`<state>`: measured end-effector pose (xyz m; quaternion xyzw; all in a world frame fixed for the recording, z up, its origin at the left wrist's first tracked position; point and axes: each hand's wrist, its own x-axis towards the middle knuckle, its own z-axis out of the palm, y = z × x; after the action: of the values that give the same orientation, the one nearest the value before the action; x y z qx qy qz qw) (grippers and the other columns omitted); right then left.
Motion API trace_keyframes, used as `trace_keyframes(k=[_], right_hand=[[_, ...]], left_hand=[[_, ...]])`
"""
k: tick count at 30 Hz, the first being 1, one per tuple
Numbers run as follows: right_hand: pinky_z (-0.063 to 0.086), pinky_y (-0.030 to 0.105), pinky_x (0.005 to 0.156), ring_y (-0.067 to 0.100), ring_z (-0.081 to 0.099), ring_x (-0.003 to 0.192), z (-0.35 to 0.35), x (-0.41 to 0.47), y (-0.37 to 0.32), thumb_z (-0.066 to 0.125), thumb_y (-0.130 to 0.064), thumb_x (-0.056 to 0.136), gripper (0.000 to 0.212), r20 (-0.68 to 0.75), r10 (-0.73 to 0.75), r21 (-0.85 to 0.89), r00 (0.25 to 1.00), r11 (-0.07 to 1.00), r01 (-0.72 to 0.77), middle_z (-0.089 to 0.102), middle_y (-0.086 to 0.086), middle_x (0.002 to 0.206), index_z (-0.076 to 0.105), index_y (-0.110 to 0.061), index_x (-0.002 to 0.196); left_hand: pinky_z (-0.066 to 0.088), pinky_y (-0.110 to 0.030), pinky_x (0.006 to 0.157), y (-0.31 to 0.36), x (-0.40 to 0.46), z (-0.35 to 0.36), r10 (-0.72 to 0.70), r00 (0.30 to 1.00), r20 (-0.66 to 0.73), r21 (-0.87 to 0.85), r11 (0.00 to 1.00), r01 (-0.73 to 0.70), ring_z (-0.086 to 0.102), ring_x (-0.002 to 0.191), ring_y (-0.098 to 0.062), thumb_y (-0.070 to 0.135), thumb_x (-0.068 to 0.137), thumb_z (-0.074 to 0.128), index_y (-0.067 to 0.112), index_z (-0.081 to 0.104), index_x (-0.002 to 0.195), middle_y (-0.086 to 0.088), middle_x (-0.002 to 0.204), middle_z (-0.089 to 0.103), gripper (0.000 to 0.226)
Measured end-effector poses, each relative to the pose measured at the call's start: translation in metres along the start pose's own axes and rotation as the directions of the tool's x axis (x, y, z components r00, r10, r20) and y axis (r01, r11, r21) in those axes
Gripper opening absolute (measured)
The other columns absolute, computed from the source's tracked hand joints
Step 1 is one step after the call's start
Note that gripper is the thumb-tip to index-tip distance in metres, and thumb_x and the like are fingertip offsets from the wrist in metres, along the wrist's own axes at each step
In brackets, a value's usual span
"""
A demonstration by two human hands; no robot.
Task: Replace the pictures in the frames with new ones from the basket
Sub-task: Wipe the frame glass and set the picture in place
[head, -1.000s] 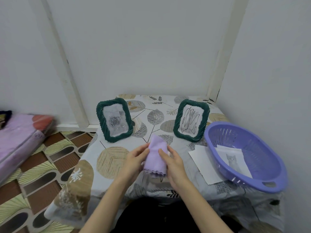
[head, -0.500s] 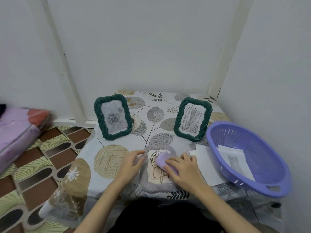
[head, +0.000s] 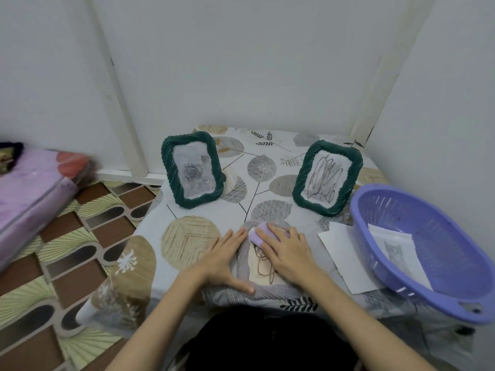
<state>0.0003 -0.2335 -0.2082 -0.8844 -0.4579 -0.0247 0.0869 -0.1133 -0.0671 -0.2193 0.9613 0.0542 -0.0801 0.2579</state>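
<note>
A grey frame (head: 245, 266) is laid flat at the near edge of the counter (head: 187, 236), with a scribbled picture (head: 263, 266) showing inside it. The left hand (head: 223, 259) is rested on the frame's left side with straight, spread fingers, gripping nothing. A lilac cloth (head: 258, 234) is pressed onto the top of the frame by the right hand (head: 288, 251); whether its fingers curl round the cloth cannot be told, as most of the cloth is hidden beneath them. Further back, two green frames are stood upright and well apart: the left one (head: 191, 170) is filled with a rose picture, the right one (head: 327, 178) with a scribble. A purple basket (head: 375, 207) is set at the right edge, a cat picture (head: 396, 250) lying inside. White sheets (head: 340, 253) are spread between the basket and the right hand, partly tucked under the basket. A pink mattress (head: 34, 194) is seen on the patterned floor to the left.
</note>
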Motion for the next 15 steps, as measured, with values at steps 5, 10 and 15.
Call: trace_keyframes(k=[5,10,15], right_hand=[[0.048,0.030,0.065,0.023,0.055,0.075,0.011,-0.031,-0.010,0.038,-0.045,0.087,0.037,-0.217,-0.181,-0.100,0.959,0.982,0.162,0.065,-0.008,0.117,0.061,-0.036,0.114],[0.045,0.029,0.055,0.024,0.053,0.068,0.006,-0.027,0.006,0.039,-0.041,0.082,0.036,-0.245,-0.053,-0.187,0.968,0.982,0.007,0.069,-0.005,0.108,0.064,-0.033,0.107],[0.045,0.030,0.060,0.023,0.056,0.074,0.011,-0.006,-0.020,0.035,-0.043,0.085,0.038,-0.198,0.016,-0.162,0.980,0.986,-0.049,0.066,-0.009,0.116,0.059,-0.038,0.114]], left_hand=[[-0.014,-0.031,0.114,-0.001,-0.002,0.004,0.005,0.999,-0.046,0.011,1.000,-0.004,-0.016,0.140,-0.003,0.097,0.030,0.036,0.026,-0.004,0.148,0.019,0.153,-0.010,0.144],[-0.015,-0.032,0.114,-0.001,0.000,0.003,0.007,1.000,-0.015,0.001,1.000,-0.007,-0.020,0.136,0.000,0.097,0.028,0.038,0.028,-0.007,0.148,0.020,0.152,-0.014,0.146],[-0.013,-0.034,0.115,0.000,-0.001,0.004,0.003,1.000,-0.025,-0.011,1.000,-0.003,-0.020,0.136,0.001,0.097,0.030,0.039,0.028,-0.007,0.148,0.017,0.155,-0.011,0.144]])
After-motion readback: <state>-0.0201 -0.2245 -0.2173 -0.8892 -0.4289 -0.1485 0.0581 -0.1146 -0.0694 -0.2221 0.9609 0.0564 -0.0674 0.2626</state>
